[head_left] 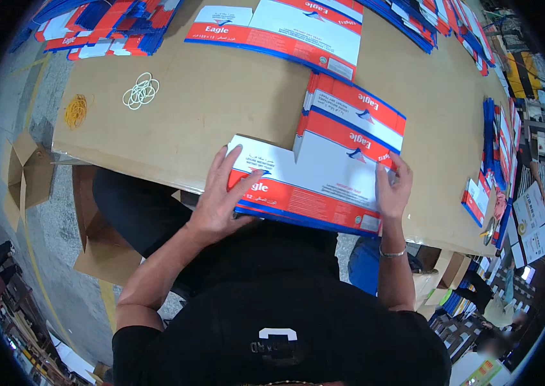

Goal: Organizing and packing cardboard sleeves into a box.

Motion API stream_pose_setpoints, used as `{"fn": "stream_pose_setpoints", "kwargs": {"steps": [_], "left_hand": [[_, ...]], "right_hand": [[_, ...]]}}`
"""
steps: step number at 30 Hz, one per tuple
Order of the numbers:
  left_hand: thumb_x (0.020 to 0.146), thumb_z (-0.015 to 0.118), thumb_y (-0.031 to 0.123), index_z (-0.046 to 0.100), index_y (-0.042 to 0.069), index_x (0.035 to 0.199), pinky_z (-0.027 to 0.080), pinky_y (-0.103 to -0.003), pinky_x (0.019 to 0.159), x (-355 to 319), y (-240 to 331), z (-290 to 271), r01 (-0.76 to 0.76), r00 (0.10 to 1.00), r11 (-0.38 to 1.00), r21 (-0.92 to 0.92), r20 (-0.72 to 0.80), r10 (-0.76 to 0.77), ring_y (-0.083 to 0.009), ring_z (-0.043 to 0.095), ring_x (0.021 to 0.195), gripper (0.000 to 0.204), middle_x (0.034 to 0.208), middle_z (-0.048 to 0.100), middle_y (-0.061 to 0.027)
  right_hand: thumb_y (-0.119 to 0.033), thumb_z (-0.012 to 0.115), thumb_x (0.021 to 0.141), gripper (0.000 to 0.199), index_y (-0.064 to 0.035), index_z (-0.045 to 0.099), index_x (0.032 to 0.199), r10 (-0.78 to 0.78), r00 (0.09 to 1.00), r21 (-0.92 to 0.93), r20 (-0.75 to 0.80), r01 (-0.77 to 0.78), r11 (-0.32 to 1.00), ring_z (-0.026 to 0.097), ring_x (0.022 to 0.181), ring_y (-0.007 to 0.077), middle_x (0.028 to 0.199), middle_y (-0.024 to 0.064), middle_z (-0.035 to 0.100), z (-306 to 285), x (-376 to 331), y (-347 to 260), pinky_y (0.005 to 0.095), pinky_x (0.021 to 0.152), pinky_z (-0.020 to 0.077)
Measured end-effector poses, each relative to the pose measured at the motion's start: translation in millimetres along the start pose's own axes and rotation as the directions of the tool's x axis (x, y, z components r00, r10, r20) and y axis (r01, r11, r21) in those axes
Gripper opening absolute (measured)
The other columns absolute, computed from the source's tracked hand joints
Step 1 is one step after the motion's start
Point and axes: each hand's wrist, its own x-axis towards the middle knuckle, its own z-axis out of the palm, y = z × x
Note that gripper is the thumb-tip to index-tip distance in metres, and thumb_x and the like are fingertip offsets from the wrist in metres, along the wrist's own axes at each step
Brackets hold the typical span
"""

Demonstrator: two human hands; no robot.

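A stack of flat, die-cut carton blanks (333, 170), printed red, white and blue, lies at the table's near edge, close against my body. Its left end is gripped by my left hand (217, 202), fingers spread over the white flap and the underside hidden. At the opposite end, my right hand (393, 190) presses its fingers and thumb against the stack's right edge. Several layers show along the stepped inner edge. Just beyond lies another pile of the same blanks (285, 32), its corner meeting the far end of the stack.
White rubber bands (141, 91) and a yellow bundle of bands (75, 112) lie on the brown table (176, 116). Carton piles (111, 29) cover the far left; more blanks (476, 198) line the right side. An open cardboard box (26, 170) stands on the floor at left.
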Motion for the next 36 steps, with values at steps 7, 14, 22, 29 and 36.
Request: {"fn": "stream_pose_setpoints", "kwargs": {"steps": [7,14,22,29,36], "left_hand": [[0.068,0.086,0.034,0.050,0.011,0.137,0.028,-0.059,0.112,17.6,26.2,-22.5,-0.028,1.000,0.999,0.037,-0.011,0.029,-0.0499,0.027,0.138,0.081,0.147,0.032,-0.0217],[0.066,0.086,0.039,0.045,0.007,0.140,0.024,-0.062,0.112,66.1,40.5,-11.7,-0.021,0.982,0.968,0.249,0.186,-0.026,-0.0410,0.027,0.141,0.091,0.147,0.036,-0.0153],[0.069,0.085,0.034,0.048,0.007,0.136,0.026,-0.065,0.109,66.8,39.0,-9.1,-0.048,0.981,0.969,0.242,0.196,-0.001,-0.0379,0.031,0.140,0.082,0.143,0.040,-0.0150],[0.070,0.084,0.020,0.053,0.011,0.120,0.024,-0.062,0.111,76.1,47.6,-26.8,0.001,0.992,0.996,0.088,0.123,-0.011,-0.0321,0.047,0.128,0.060,0.125,0.054,-0.0103],[0.074,0.081,0.010,0.054,0.012,0.105,0.019,-0.065,0.109,79.8,44.2,-40.0,0.057,0.998,0.997,-0.047,-0.002,-0.057,-0.0252,0.057,0.107,0.040,0.100,0.061,-0.0042]], "right_hand": [[-0.002,0.073,0.082,0.036,-0.0078,0.067,0.117,-0.048,0.989,0.195,-0.138,0.075,0.978,0.054,0.118,0.0260,0.129,0.0162,0.055,5.9,7.0,28.0,0.0380,0.099,0.0434],[0.004,0.069,0.084,0.029,-0.0038,0.068,0.112,0.110,0.972,0.451,-0.209,-0.004,0.893,0.057,0.089,0.0092,0.108,0.0063,0.062,4.9,4.6,17.4,0.0214,0.078,0.0441],[0.008,0.065,0.087,0.016,-0.0006,0.063,0.100,0.206,0.916,0.715,-0.343,0.112,0.690,0.053,0.080,0.0064,0.088,0.0016,0.061,-34.2,-5.7,-1.1,0.0201,0.075,0.0441],[0.008,0.059,0.090,0.026,0.0017,0.056,0.115,0.220,0.951,0.887,-0.216,0.097,0.451,0.062,0.099,0.0147,0.105,0.0113,0.065,-63.9,3.7,-33.2,0.0262,0.090,0.0488],[-0.016,0.060,0.098,0.039,0.0010,0.051,0.132,0.243,0.927,0.791,0.286,-0.371,0.486,0.063,0.104,0.0151,0.116,0.0115,0.066,-45.8,10.1,-19.8,0.0301,0.089,0.0522]]}}
